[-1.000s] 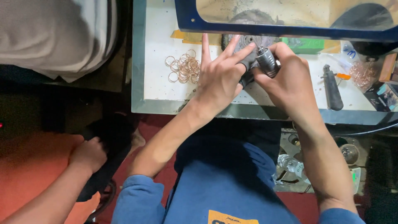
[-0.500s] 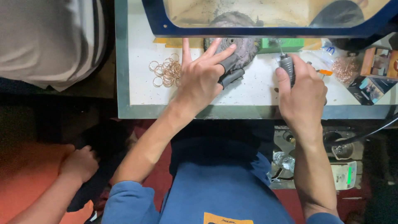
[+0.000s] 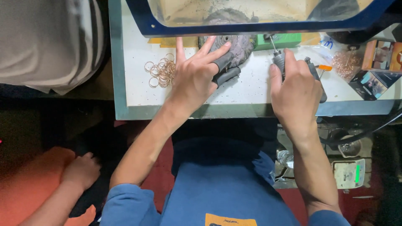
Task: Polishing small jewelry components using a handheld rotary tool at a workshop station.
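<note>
Resting flat with its fingers spread, the person's left hand (image 3: 193, 79) lies open on the white speckled worktop (image 3: 251, 90), its dark-sleeved fingertips (image 3: 224, 62) touching the grey, dusty round buffing wheel (image 3: 236, 46) that sits just under the blue-framed clear shield (image 3: 259, 25). The right hand (image 3: 295, 90) is clamped around the slim grey rotary handpiece (image 3: 279, 60), whose thin metal bit points up toward the shield. A second ago both hands met over that tool near the wheel; half a second ago the right hand had carried it off to the right, and now it holds it much the same, well apart from the left hand, which has stayed by the wheel. A loose heap of thin copper-coloured wire rings (image 3: 161, 71) lies just left of the left hand. A flat green rectangular block (image 3: 280, 40) sits beside the wheel, near the bit. At the far right edge stand small cardboard boxes (image 3: 379, 69), orange-brown and dark, with printed pictures, next to a tangle of copper wire (image 3: 345, 62). Another person's hand (image 3: 81, 169) rests low at the left, beside an orange sleeve.
</note>
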